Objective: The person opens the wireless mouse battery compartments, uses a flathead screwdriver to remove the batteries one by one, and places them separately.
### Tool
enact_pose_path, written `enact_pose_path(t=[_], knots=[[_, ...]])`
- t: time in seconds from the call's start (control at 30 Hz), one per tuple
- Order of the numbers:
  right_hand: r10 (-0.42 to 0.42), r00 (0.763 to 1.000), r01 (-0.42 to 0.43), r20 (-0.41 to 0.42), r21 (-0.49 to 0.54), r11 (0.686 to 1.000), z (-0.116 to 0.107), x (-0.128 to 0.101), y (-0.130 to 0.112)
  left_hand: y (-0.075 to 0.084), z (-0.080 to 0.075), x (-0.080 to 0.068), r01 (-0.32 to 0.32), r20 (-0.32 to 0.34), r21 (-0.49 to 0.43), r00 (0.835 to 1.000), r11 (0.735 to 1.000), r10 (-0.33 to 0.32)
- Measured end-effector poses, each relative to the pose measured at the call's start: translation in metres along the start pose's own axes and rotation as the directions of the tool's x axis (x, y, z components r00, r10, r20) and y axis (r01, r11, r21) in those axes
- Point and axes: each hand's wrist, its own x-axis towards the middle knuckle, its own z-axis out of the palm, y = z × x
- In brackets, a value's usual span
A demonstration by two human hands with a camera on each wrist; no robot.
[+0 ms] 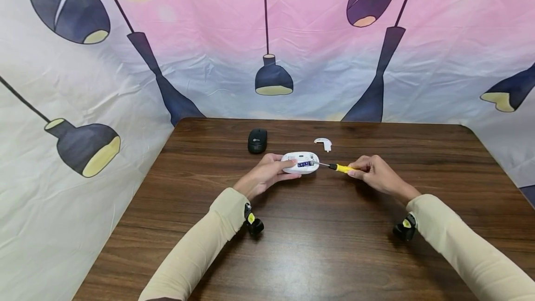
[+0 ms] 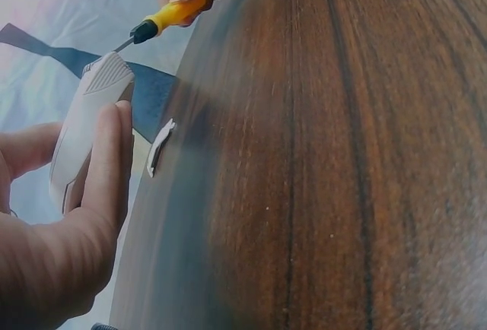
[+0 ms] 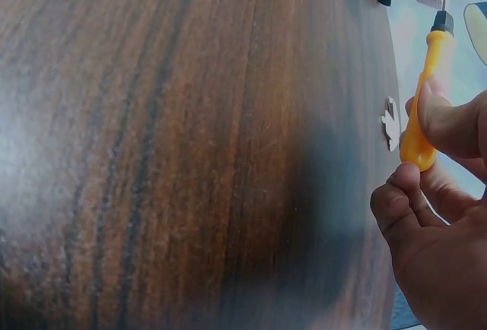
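Observation:
My left hand (image 1: 269,171) grips a white computer mouse (image 1: 288,157) with its underside turned up, thumb on top and fingers beneath. A blue battery (image 1: 304,164) lies in the mouse's uncovered compartment. In the left wrist view the white mouse (image 2: 82,121) shows edge-on between thumb and fingers. My right hand (image 1: 378,174) pinches the yellow handle of a screwdriver (image 1: 343,168). The metal shaft points left, its tip at the battery's right end; whether it touches the battery I cannot tell. In the right wrist view, thumb and fingers hold the handle of the screwdriver (image 3: 432,64).
Behind the white mouse lies its loose white battery cover (image 1: 326,143). A black mouse (image 1: 257,140) sits farther left on the brown wooden table (image 1: 317,245). A printed cloth (image 1: 225,78) hangs along the table's back edge.

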Motion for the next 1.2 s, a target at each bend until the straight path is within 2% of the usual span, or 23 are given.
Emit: enact_pose_path(t=[0.23,0.63,1.0,1.2], knots=[[0.029,0.999,-0.030,0.020,0.024,0.999,0.001,0.000,0.001,0.000,-0.001,0.001,0.011,0.006,-0.004,1.000,1.000,-0.011],[0.012,1.000,-0.012,0.018,0.024,1.000,0.000,-0.001,0.002,0.000,-0.002,0.001,0.019,0.001,-0.003,1.000,1.000,-0.019],[-0.018,0.999,0.016,-0.040,-0.071,0.997,-0.029,-0.010,-0.005,0.001,-0.003,-0.002,0.009,-0.008,-0.002,1.000,1.000,-0.009],[0.018,0.997,-0.025,-0.069,-0.102,0.994,-0.049,-0.020,-0.006,-0.001,-0.003,-0.001,0.009,-0.005,0.001,1.000,1.000,-0.009]])
